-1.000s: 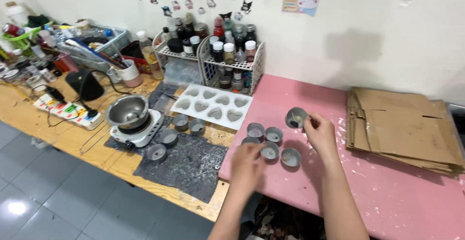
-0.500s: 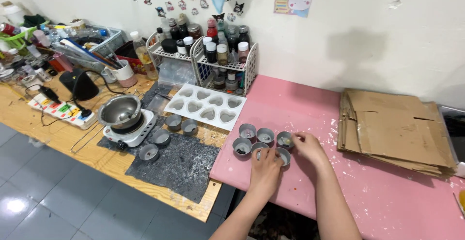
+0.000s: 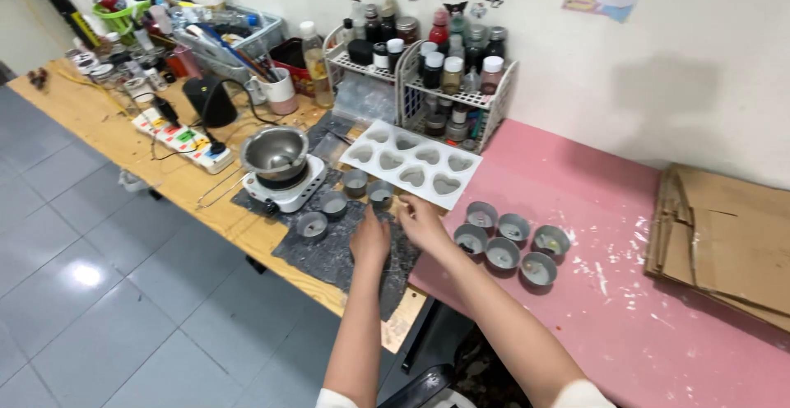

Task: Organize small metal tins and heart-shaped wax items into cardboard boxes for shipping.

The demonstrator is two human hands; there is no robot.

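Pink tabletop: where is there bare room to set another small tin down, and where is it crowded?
Free: the pink tabletop between the six-tin cluster and the cardboard stack, and its near edge. Crowded: the dark mat, with loose tins, both hands (left hand, right hand), the hotplate and the heart mould.

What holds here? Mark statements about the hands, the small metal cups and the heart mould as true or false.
1. Six small metal cups sit grouped on the pink tabletop. True.
2. The left hand rests on the dark mat. True.
3. The white heart mould lies on the floor. False: it lies on the table, before the bottle rack.
4. The right hand grips the steel pot. False: it is beside the mould, apart from the pot.
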